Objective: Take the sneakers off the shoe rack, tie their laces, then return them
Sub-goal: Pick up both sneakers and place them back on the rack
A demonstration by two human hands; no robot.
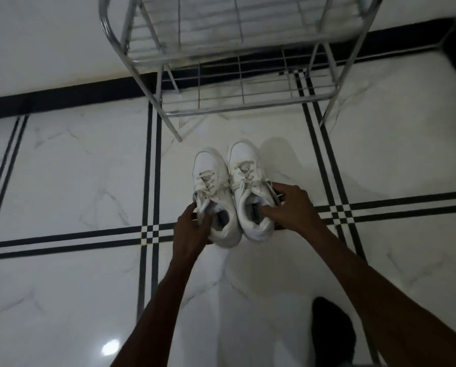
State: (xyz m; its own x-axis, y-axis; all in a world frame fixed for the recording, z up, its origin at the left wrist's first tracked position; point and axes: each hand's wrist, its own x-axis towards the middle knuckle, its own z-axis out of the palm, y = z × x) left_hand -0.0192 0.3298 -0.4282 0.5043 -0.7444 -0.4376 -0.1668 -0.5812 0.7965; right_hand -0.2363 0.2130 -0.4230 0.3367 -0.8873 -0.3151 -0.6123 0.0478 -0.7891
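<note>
Two white sneakers sit side by side, toes pointing toward the rack. My left hand [192, 229] grips the collar of the left sneaker [210, 178], thumb at its opening. My right hand [290, 207] holds the right sneaker [244, 165], fingers over its side and thumb inside the opening. Whether the shoes rest on the floor or hang just above it is unclear. Their laces look loose across the tongues. The metal shoe rack [221, 109] stands just beyond the toes, its lower wire shelf bare.
The floor is glossy white marble tile [76, 168] with black stripe borders. A black skirting band [62, 99] runs along the wall behind the rack. A dark shape [332, 332], perhaps my foot, sits at the bottom right.
</note>
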